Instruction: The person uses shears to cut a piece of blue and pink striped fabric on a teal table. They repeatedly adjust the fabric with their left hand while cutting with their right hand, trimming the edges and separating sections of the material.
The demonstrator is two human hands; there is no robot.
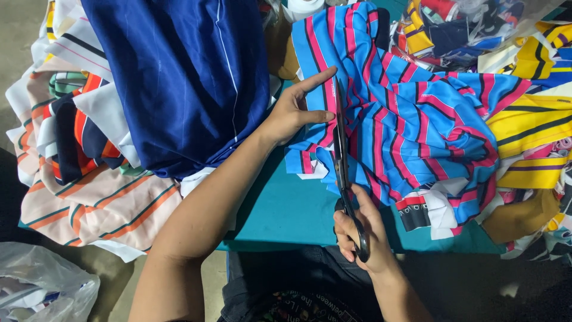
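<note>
On the teal table point(280, 214), heaped with cloth, your scissors point(341, 155) run lengthwise away from you. Your right hand point(360, 229) grips their handles; your left hand point(295, 110), fingers flat, presses the blue-and-pink striped fabric point(417, 119) just left of the blades.

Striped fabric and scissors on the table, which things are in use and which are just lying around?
In use: blue-and-pink striped fabric, black scissors, right hand, left hand.
Lying about: navy cloth, peach striped cloth, yellow striped cloth, plastic bag.
</note>
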